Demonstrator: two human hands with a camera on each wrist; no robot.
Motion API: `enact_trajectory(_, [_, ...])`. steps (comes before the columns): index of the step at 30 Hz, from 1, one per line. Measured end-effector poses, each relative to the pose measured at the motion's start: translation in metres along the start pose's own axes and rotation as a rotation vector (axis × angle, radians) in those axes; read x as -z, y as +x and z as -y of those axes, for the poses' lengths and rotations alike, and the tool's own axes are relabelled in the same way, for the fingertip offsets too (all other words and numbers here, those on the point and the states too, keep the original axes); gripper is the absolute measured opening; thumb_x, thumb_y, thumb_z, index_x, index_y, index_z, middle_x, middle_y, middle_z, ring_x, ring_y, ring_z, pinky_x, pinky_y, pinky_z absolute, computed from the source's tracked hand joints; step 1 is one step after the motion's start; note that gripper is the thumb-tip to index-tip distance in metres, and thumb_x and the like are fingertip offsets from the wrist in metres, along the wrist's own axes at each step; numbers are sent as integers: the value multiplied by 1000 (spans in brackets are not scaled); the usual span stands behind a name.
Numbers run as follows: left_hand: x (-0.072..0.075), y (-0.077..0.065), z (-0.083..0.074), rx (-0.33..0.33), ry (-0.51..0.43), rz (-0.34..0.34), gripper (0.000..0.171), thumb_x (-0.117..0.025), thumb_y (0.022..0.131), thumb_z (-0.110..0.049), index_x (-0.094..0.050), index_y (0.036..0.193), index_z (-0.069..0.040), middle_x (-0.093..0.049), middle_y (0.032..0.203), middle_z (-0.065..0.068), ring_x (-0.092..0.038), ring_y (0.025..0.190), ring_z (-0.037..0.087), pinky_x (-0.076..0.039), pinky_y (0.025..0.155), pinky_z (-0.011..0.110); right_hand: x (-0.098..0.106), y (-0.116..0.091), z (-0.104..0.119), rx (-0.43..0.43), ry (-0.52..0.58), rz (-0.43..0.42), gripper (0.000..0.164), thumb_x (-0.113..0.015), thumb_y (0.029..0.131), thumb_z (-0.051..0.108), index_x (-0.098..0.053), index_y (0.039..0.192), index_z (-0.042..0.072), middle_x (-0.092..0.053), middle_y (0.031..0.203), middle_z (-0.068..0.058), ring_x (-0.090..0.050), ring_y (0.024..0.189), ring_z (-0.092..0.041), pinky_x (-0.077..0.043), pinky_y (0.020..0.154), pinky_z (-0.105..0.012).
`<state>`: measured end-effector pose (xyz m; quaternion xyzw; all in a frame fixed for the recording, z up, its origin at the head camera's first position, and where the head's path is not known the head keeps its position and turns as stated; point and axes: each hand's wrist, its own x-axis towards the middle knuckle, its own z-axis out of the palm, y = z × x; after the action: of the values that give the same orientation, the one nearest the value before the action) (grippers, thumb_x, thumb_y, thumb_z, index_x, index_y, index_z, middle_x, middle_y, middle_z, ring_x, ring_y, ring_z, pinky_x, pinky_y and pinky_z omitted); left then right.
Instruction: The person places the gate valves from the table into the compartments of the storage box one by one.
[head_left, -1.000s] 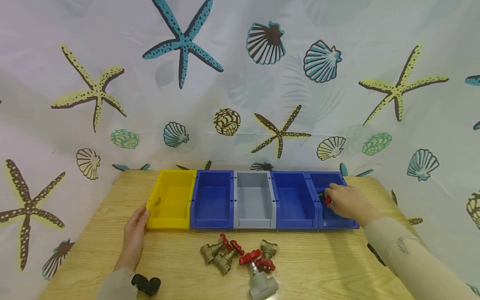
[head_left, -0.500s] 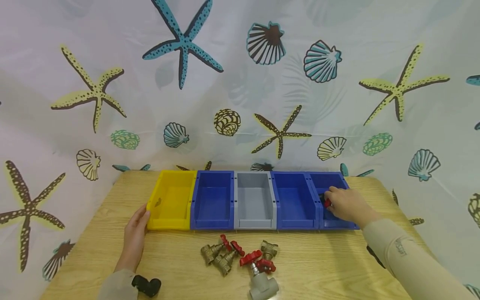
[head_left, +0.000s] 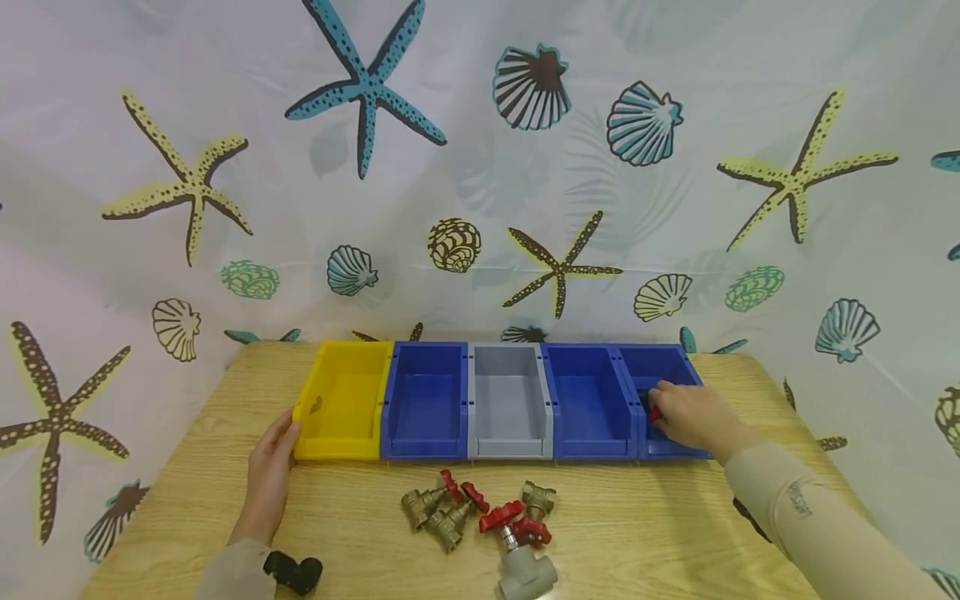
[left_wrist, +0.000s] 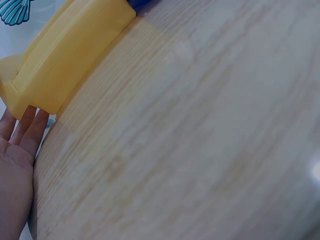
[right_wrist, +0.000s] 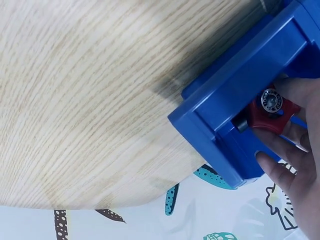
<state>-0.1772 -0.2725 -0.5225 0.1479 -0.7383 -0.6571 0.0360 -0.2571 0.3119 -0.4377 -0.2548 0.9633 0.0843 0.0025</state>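
In the head view my right hand [head_left: 693,417] reaches into the rightmost blue bin [head_left: 651,360]. It grips a valve by its red handwheel [right_wrist: 280,120]; the right wrist view shows a round metal label at the wheel's centre and a dark stub low in the bin. Most of the valve's body is hidden by the fingers and the bin wall. At the far left, my left hand [head_left: 268,468] touches the outer side of the yellow bin [head_left: 337,448], its fingers extended under the bin's edge in the left wrist view.
Two more blue bins [head_left: 426,448] [head_left: 592,448] and a grey bin [head_left: 510,448] complete the row. In front lie several brass valves [head_left: 447,523] with red handwheels and a grey tee-shaped valve [head_left: 527,573]. A patterned curtain [head_left: 480,183] hangs behind the wooden table [head_left: 637,533].
My right hand has sunk slightly lower and nearer within the rightmost bin, and the valve's dark part shows less. My left hand has stayed at the yellow bin.
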Motion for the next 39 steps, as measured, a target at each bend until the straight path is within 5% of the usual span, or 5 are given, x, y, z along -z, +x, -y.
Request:
enact_trajectory(8, [0, 0, 1, -6, -20, -2, 73, -42, 100, -58, -27, 158, -15, -25, 161, 4, -26, 144, 19, -32, 110, 19, -10, -1, 3, 29, 10, -12, 18, -78, 83, 13, -61, 80, 7, -55, 77, -4, -51, 62, -17, -48, 55, -37])
enact_trajectory(18, [0, -1, 0, 0, -7, -5, 75, -41, 99, -59, -27, 158, -16, -25, 161, 3, -26, 144, 19, -29, 115, 28, -8, -6, 6, 46, 99, -69, 20, -73, 86, 9, -56, 75, 11, -53, 72, 3, -48, 61, -14, -45, 54, -35])
enact_trajectory(27, [1, 1, 0, 7, -3, -10, 75, -41, 99, -60, -27, 158, -17, -24, 162, 1, -25, 145, 18, -26, 117, 34, -5, -7, 3, -20, 186, 0, 3, -69, 91, 12, -69, 90, 9, -66, 86, 1, -64, 78, -20, -55, 70, -43])
enact_trajectory(39, [1, 3, 4, 0, -17, -2, 72, -42, 99, -59, -27, 158, -19, -23, 162, -1, -25, 144, 16, -27, 117, 31, 5, -18, -2, -60, 160, -133, 6, -68, 91, 9, -72, 94, 6, -63, 82, 2, -59, 69, -14, -55, 65, -41])
